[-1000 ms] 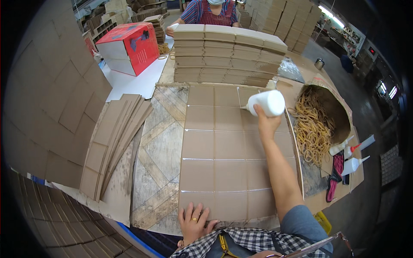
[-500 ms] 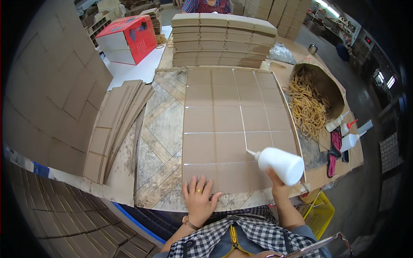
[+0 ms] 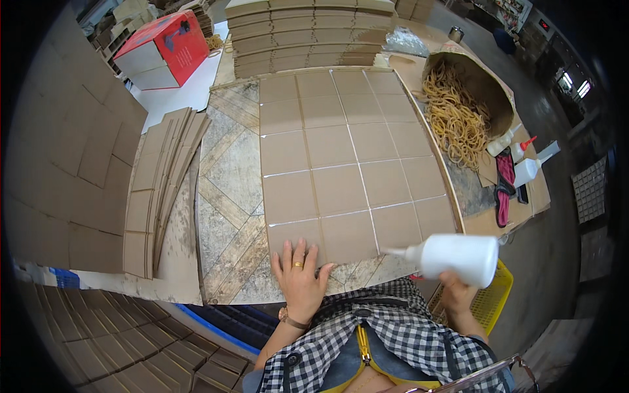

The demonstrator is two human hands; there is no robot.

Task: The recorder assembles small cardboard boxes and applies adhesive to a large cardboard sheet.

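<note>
Our left hand lies flat, fingers spread, holding nothing, pressing the near edge of the cardboard sheets laid out in a grid on the counter. Our right hand is clenched around a white glue bottle, held sideways just off the counter's near right corner, nozzle pointing left at the sheets' edge. White glue lines run along the sheet seams. Rubber bands sit far right.
</note>
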